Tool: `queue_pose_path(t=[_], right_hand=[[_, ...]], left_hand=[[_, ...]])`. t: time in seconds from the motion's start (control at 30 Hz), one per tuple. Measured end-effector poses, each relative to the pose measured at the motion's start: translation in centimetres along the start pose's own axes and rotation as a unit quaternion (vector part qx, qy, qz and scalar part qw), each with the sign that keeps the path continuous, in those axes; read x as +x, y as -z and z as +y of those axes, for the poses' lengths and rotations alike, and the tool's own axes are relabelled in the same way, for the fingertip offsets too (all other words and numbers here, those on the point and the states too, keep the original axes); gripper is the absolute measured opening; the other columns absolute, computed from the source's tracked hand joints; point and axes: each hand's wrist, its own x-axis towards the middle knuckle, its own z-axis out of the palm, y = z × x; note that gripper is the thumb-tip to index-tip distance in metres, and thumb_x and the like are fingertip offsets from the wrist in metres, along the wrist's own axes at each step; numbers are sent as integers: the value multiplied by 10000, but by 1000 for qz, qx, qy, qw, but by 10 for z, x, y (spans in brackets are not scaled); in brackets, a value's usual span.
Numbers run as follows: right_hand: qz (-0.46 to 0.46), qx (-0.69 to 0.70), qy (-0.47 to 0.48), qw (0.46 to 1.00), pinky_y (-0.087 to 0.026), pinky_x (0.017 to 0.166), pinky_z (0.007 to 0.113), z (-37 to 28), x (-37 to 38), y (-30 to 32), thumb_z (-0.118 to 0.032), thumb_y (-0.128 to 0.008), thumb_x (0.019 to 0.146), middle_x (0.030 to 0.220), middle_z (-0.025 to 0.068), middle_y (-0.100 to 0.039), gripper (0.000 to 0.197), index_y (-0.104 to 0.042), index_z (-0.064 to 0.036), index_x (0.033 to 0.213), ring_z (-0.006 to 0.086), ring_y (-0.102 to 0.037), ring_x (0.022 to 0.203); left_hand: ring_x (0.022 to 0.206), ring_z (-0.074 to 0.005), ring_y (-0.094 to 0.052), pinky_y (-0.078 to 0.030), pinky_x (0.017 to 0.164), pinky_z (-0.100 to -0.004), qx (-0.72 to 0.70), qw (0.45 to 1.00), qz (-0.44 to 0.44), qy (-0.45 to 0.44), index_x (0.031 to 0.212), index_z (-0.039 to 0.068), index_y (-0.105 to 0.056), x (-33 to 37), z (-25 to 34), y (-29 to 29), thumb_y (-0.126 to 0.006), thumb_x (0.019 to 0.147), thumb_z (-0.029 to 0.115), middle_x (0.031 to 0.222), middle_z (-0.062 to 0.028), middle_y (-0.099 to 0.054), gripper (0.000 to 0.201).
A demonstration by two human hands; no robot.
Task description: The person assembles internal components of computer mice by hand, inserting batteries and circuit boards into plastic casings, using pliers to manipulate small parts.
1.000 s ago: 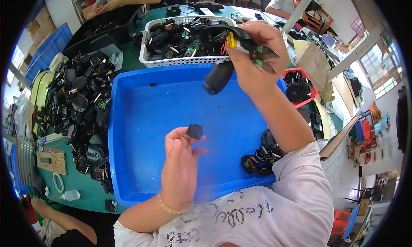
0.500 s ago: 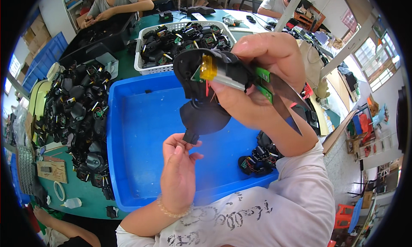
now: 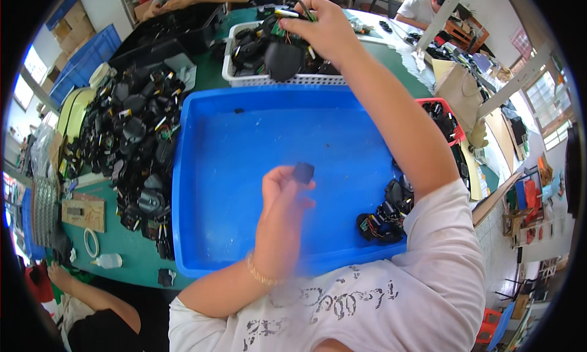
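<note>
My left hand (image 3: 280, 214), blurred, pinches a small dark square piece (image 3: 304, 173) above the blue tray (image 3: 244, 150). Stretched out over the white basket (image 3: 287, 80), my right hand (image 3: 324, 28) is closed around metal tweezers with green grips (image 3: 299, 2). Its thumb and fingers are at a black plastic housing (image 3: 284, 62), whose rounded flap hangs at the basket's near side. A green circuit board and a white-and-yellow battery show by the fingertips. Whether the fingers still grip the housing is hard to see.
Several black housings (image 3: 385, 217) lie in the tray's near right corner. A large heap of such parts (image 3: 134, 132) covers the table left of the tray. A red basket (image 3: 455, 129) stands right, a black bin (image 3: 165, 40) far left, with another person's hands over it.
My right hand has carried the housing and tweezers away from me to the white basket. The small dark piece has come away from the housing and stays in my left hand, which moved right.
</note>
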Motion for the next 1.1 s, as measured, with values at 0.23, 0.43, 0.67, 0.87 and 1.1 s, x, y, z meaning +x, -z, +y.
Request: queue_pose_path(t=[0.23,0.43,0.67,0.87,1.1], right_hand=[[-122,-349,-130,920,-492,788,413,49,15,8,-339,-717,689,946,211,-645,581,-549,25,1109,333,-632,882],[-207,-267,-95,937,-493,748,384,27,-33,88,-311,-695,742,853,157,-632,377,-602,-11,950,259,-626,859],[-506,-118,-122,845,-464,785,332,12,-228,131,-214,-734,698,935,98,-606,384,-598,-26,1004,239,-586,881],[-560,-213,-115,792,-470,765,376,-3,-267,103,-158,-702,699,903,129,-611,337,-585,-24,985,309,-589,881],[-530,-113,-235,807,-453,652,316,-15,-225,90,-77,-631,723,735,122,-548,164,-568,-9,859,240,-569,714]], left_hand=[[1013,-178,-489,-387,806,-319,-36,999,22,-12,1122,115,-462,16,-5,10,-431,925,311,1133,-72,-505,280],[1050,-224,-481,-396,844,-340,-71,997,-13,-17,1165,74,-467,15,-5,17,-412,930,314,1183,-125,-491,341],[1091,-247,-450,-385,868,-357,-102,993,-66,-17,1187,15,-416,9,2,17,-374,935,311,1212,-168,-457,391],[1129,-276,-427,-370,901,-380,-87,993,-74,-41,1195,-11,-394,16,4,25,-407,930,283,1251,-207,-425,396],[1094,-265,-461,-374,887,-366,-71,995,-65,-39,1157,17,-462,22,-10,28,-438,920,263,1194,-182,-483,343]])
